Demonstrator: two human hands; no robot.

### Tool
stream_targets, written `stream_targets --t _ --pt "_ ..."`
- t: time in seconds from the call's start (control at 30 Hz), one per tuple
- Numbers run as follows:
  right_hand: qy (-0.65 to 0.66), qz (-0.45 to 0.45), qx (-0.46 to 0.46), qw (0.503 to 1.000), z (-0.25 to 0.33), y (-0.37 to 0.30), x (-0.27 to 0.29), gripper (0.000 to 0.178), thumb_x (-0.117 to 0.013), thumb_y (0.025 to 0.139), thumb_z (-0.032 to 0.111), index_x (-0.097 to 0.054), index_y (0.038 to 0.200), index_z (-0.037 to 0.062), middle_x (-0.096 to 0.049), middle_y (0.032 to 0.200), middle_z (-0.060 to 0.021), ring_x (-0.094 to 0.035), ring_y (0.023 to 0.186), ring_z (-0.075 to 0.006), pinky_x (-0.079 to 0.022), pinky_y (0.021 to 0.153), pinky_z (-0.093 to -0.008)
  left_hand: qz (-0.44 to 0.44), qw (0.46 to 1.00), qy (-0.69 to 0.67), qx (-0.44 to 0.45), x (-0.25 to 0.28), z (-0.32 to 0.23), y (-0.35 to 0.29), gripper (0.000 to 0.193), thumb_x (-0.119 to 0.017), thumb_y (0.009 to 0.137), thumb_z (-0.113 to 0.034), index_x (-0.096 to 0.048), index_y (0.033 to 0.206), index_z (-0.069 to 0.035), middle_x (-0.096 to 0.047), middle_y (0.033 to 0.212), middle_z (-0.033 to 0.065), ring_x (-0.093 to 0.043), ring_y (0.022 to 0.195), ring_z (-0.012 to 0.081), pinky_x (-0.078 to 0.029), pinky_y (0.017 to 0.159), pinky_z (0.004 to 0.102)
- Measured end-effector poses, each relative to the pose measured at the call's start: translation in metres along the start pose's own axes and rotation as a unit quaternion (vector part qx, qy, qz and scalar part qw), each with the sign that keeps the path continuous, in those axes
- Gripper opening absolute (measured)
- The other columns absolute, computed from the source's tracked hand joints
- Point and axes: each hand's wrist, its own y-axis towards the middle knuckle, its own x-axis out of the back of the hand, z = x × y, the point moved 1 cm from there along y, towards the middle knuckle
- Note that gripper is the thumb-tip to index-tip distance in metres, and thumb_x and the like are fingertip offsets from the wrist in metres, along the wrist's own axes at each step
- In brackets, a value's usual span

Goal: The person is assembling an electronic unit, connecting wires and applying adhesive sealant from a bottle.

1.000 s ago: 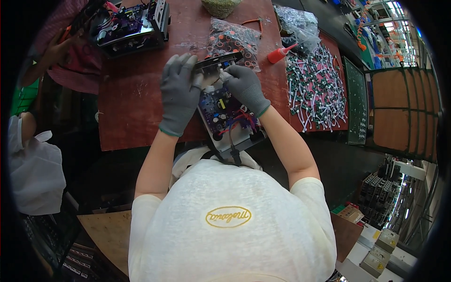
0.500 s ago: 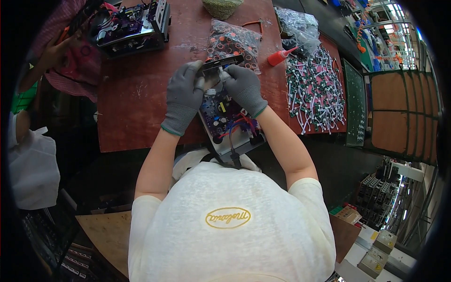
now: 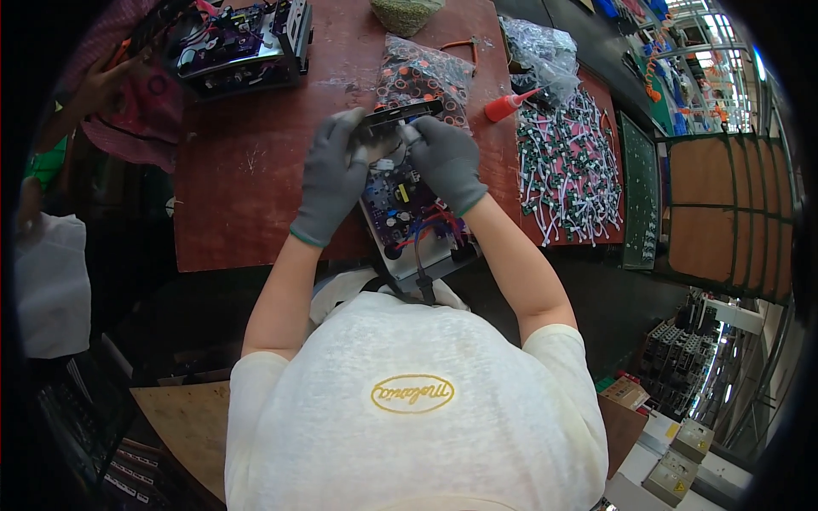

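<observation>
An opened electronic unit with a purple circuit board (image 3: 396,209) and a metal tray lies at the table's near edge, a dark cable leading from its near end toward my body. My left hand (image 3: 331,179), in a grey glove, is closed on the left end of the unit's black end panel (image 3: 411,111). My right hand (image 3: 446,163), gloved too, has its thumb and fingers pinched at the panel's inner side, by a small white piece partly hidden by the fingers. White connectors (image 3: 385,165) show on the board between both hands.
Beyond the panel lies a clear bag of orange-and-black rings (image 3: 423,72), with a red bottle (image 3: 503,106) to its right. Small green boards with white wires (image 3: 569,162) are heaped at the right. Another opened unit (image 3: 243,51) stands far left, beside a person's hand (image 3: 95,89).
Both my hands stay on the panel, the left shifted only very slightly. The white-clothed person at the left edge has moved a little.
</observation>
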Motion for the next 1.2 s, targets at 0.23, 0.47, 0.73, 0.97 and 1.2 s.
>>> stream_targets --t 0.23,0.47,0.73,0.97,1.2 --pt "0.079 0.057 0.139 0.986 0.018 -0.022 0.020 0.025 -0.067 0.081 0.028 -0.065 0.099 0.0111 -0.065 0.085 -0.0083 -0.063 0.084 -0.0262 -0.050 0.070 -0.0399 -0.074 0.995 0.066 0.000 0.014 0.015 -0.027 0.038 -0.057 0.080 -0.001 -0.054 0.118 -0.001 -0.055 0.115 0.0169 -0.053 0.111 0.0341 -0.044 0.096 0.0399" --pt "0.099 0.058 0.220 0.969 0.028 -0.020 0.002 0.019 -0.066 0.081 0.022 -0.064 0.093 0.0068 -0.062 0.079 -0.0120 -0.063 0.075 -0.0291 -0.050 0.067 -0.0398 -0.091 0.995 0.042 0.019 0.018 0.009 -0.035 0.032 -0.058 0.081 -0.003 -0.057 0.114 -0.002 -0.056 0.111 0.0167 -0.055 0.106 0.0331 -0.045 0.093 0.0391" --pt "0.190 0.110 0.092 0.971 0.038 -0.013 0.000 0.023 -0.066 0.084 0.016 -0.065 0.101 0.0004 -0.067 0.091 -0.0160 -0.066 0.080 -0.0264 -0.052 0.074 -0.0336 -0.077 0.996 0.009 0.053 0.019 0.007 -0.036 0.028 -0.060 0.083 -0.002 -0.060 0.111 -0.002 -0.059 0.110 0.0121 -0.058 0.105 0.0262 -0.046 0.092 0.0337" --pt "0.350 0.222 -0.029 0.909 0.037 -0.013 -0.004 0.031 -0.067 0.084 0.009 -0.061 0.112 -0.0035 -0.068 0.098 -0.0135 -0.065 0.086 -0.0150 -0.051 0.077 -0.0272 -0.017 0.985 -0.132 0.106 0.013 0.003 -0.037 0.020 -0.061 0.085 -0.004 -0.062 0.105 -0.003 -0.063 0.098 0.0099 -0.063 0.091 0.0226 -0.051 0.081 0.0311" --pt "0.351 0.192 -0.001 0.917 0.030 -0.017 -0.014 0.032 -0.064 0.089 0.017 -0.063 0.113 -0.0032 -0.067 0.089 -0.0047 -0.059 0.077 -0.0060 -0.049 0.070 -0.0217 0.000 0.929 -0.273 0.249 0.007 0.012 -0.039 0.046 -0.062 0.087 -0.002 -0.048 0.131 0.001 -0.065 0.106 0.0095 -0.061 0.096 0.0120 -0.050 0.085 0.0253"
